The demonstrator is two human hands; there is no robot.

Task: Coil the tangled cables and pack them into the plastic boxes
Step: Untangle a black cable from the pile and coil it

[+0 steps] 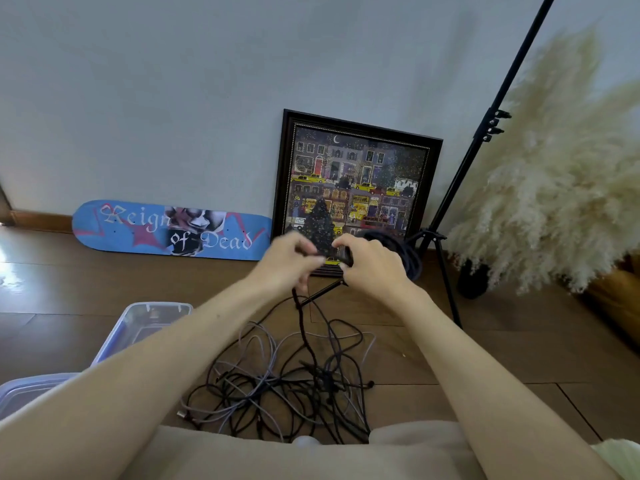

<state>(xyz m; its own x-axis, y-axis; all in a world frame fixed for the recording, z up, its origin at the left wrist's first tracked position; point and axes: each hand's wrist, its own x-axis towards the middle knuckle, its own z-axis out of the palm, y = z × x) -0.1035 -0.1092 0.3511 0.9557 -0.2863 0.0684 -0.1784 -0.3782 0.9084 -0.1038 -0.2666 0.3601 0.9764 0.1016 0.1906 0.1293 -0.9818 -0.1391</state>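
Observation:
Both my hands are raised above the floor in front of me. My right hand grips a coil of dark cable that loops out to its right. My left hand pinches the same dark cable just left of the right hand; its fingers are blurred. From the hands the dark cable drops to a tangled pile of black and grey cables on the wooden floor near my knees. A clear plastic box stands left of the pile. A second clear plastic box shows at the far left.
A blue skateboard deck and a framed picture lean on the wall behind. A black light stand rises at the right, one leg reaching the floor near the pile. Pampas grass in a dark vase stands far right.

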